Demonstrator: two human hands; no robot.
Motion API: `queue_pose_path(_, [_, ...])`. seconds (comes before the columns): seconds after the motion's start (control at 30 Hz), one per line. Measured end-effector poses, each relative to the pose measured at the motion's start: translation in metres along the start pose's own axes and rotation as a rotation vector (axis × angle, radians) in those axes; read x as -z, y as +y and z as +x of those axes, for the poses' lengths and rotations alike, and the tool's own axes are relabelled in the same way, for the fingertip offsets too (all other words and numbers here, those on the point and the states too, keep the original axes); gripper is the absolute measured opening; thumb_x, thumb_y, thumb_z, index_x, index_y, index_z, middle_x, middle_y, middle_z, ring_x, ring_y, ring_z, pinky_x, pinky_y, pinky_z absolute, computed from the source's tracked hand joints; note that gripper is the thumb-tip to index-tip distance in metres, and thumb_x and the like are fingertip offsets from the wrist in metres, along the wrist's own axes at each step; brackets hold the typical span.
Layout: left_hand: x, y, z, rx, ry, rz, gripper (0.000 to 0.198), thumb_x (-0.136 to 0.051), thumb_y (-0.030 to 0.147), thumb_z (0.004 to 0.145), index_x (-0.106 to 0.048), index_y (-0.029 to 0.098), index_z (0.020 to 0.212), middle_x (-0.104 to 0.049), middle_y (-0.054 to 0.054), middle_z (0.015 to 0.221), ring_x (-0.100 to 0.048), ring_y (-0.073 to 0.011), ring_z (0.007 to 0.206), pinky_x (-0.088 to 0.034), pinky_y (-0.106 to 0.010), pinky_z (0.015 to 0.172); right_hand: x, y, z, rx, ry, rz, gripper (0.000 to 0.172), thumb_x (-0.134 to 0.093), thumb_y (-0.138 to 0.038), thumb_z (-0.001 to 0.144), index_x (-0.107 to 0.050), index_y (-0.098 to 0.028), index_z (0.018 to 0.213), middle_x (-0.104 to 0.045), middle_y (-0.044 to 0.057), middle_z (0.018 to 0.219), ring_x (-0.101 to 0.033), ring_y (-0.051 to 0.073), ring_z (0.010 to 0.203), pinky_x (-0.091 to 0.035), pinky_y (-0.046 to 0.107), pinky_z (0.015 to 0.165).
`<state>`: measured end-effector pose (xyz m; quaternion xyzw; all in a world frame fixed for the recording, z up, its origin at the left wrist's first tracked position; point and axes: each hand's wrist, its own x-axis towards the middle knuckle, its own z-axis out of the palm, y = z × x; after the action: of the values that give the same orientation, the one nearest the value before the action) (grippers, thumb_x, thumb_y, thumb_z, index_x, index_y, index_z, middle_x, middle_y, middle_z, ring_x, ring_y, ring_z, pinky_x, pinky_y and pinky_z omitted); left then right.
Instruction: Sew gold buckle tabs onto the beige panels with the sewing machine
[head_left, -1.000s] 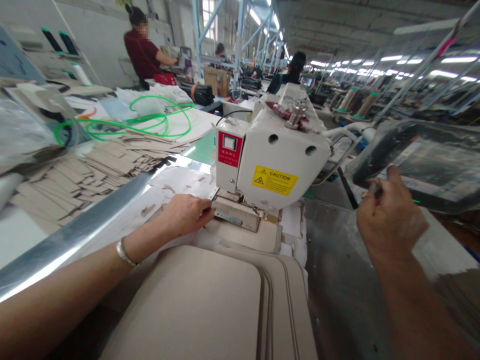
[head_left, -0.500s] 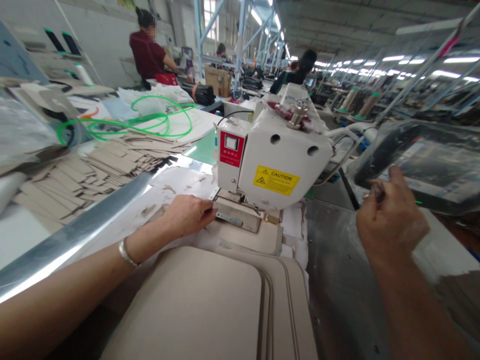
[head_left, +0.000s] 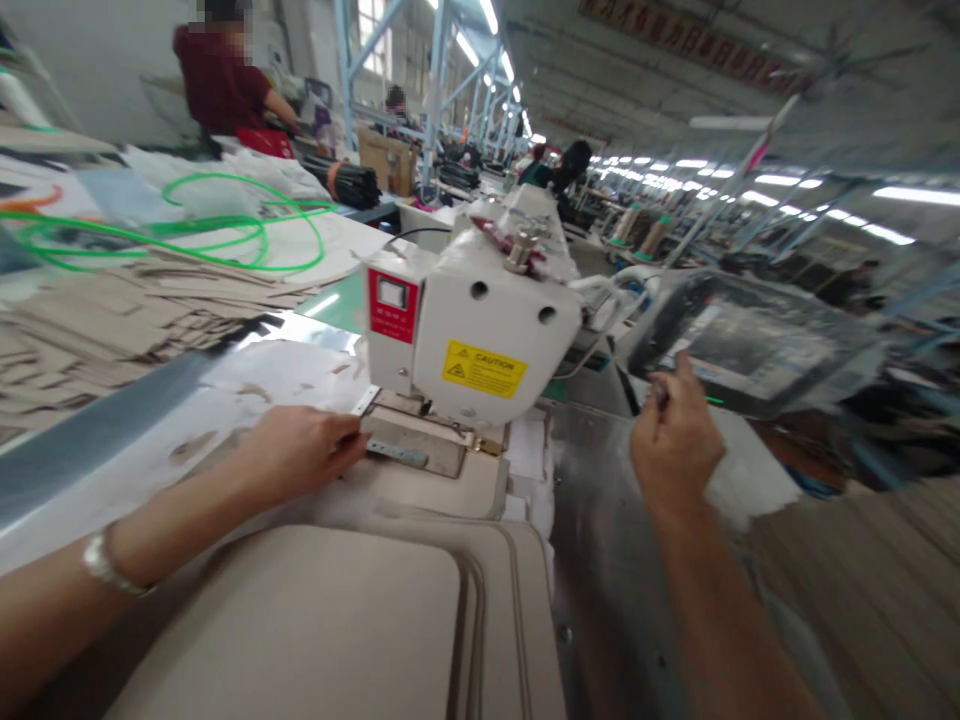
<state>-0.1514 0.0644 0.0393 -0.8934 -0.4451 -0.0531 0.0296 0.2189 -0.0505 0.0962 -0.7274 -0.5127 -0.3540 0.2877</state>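
My left hand (head_left: 296,450) is open, fingers lying flat on a beige panel (head_left: 427,490), not gripping, just beside the steel plate (head_left: 397,454) under the needle area. My right hand (head_left: 675,450) pinches a small dark item (head_left: 660,393), too blurry to ID. Sewing machine head (head_left: 480,340) sits at 12, more stacked beige panels (head_left: 285,630) at 6.

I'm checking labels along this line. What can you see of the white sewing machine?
The white industrial sewing machine is a boxy head with two round holes, a yellow CAUTION label and a red-framed display panel. A metal fitting sits on top; its metal clamp rests on beige material by the left hand.
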Motion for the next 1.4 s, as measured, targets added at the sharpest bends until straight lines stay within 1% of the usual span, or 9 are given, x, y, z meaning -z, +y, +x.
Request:
queue_pose_path(0.27, [-0.019,-0.012,0.005,-0.005,0.056,-0.015,0.043,-0.038,0.049,0.087,-0.066,0.023,0.066,-0.066,-0.004,0.059,-0.062,-0.0235,0.054,-0.027,-0.028,0.049,0.004,-0.001,-0.001,-0.075,-0.060,-0.032,0.029,-0.043,-0.016,0.089,-0.061,-0.022,0.111,-0.054,0.010,0.141,-0.061,0.023,0.114,-0.053,0.030,0.078])
queue_pose_path(0.47, [-0.006,-0.004,0.001,-0.004,0.057,-0.001,0.046,-0.035,0.047,0.089,-0.066,0.022,0.067,-0.067,-0.007,0.059,-0.061,-0.0221,0.053,-0.028,-0.029,0.049,0.006,-0.004,0.008,-0.049,-0.082,-0.063,0.027,-0.046,-0.016,0.089,-0.063,-0.020,0.110,-0.052,0.010,0.144,-0.062,0.024,0.113,-0.052,0.032,0.080])
queue_pose_path(0.63, [0.005,0.002,-0.001,0.032,0.027,0.022,0.050,-0.031,0.047,0.091,-0.065,0.020,0.067,-0.065,-0.007,0.059,-0.061,-0.0212,0.057,-0.028,-0.027,0.051,0.005,-0.004,0.010,-0.046,-0.079,-0.008,0.029,-0.045,-0.017,0.091,-0.064,-0.019,0.112,-0.049,0.011,0.146,-0.056,0.031,0.123,-0.051,0.043,0.090])
queue_pose_path(0.77, [0.008,0.001,-0.001,0.069,0.028,0.023,0.047,-0.034,0.045,0.091,-0.065,0.019,0.067,-0.063,-0.006,0.056,-0.060,-0.0199,0.056,-0.025,-0.027,0.051,0.009,-0.006,0.009,-0.044,-0.131,0.055,0.035,-0.038,-0.018,0.094,-0.061,-0.017,0.121,-0.044,0.012,0.149,-0.050,0.037,0.128,-0.049,0.053,0.094])
queue_pose_path(0.9, [0.007,0.000,-0.002,0.061,0.049,-0.001,0.045,-0.036,0.045,0.091,-0.065,0.019,0.067,-0.062,-0.005,0.055,-0.057,-0.0182,0.054,-0.023,-0.026,0.051,0.011,-0.008,0.010,-0.055,-0.124,0.066,0.033,-0.042,-0.018,0.094,-0.062,-0.018,0.120,-0.046,0.013,0.147,-0.050,0.038,0.128,-0.049,0.057,0.094])
queue_pose_path(1.07, [0.005,0.002,-0.004,0.045,0.065,-0.029,0.044,-0.039,0.044,0.092,-0.063,0.019,0.065,-0.061,-0.005,0.056,-0.055,-0.0175,0.053,-0.028,-0.026,0.052,0.014,-0.007,0.011,-0.039,-0.124,0.089,0.034,-0.040,-0.019,0.095,-0.060,-0.020,0.123,-0.047,0.012,0.146,-0.051,0.038,0.128,-0.048,0.059,0.095])
queue_pose_path(1.17, [0.006,0.003,-0.004,-0.055,0.069,-0.096,0.039,-0.041,0.039,0.093,-0.065,0.018,0.070,-0.062,-0.004,0.060,-0.056,-0.0173,0.057,-0.037,-0.028,0.057,0.019,-0.011,0.004,0.022,-0.095,0.170,0.036,-0.037,-0.020,0.096,-0.057,-0.023,0.126,-0.053,0.011,0.140,-0.051,0.033,0.128,-0.046,0.055,0.098])
queue_pose_path(1.27, [0.006,0.006,-0.001,-0.322,0.092,-0.218,0.030,-0.042,0.033,0.095,-0.068,0.018,0.095,-0.066,-0.006,0.082,-0.060,-0.0185,0.077,-0.045,-0.031,0.074,0.017,-0.023,-0.015,0.115,-0.100,0.275,0.032,-0.038,-0.018,0.095,-0.058,-0.021,0.120,-0.057,0.012,0.136,-0.054,0.029,0.125,-0.047,0.048,0.099])
queue_pose_path(1.4, [-0.005,0.021,0.013,-0.516,0.126,-0.276,0.034,-0.046,0.036,0.096,-0.061,0.023,0.124,-0.059,-0.011,0.117,-0.052,-0.0243,0.108,-0.042,-0.039,0.096,0.000,-0.047,-0.052,0.203,-0.348,0.462,0.030,-0.043,-0.014,0.088,-0.058,-0.018,0.114,-0.063,0.011,0.125,-0.064,0.025,0.108,-0.054,0.038,0.082])
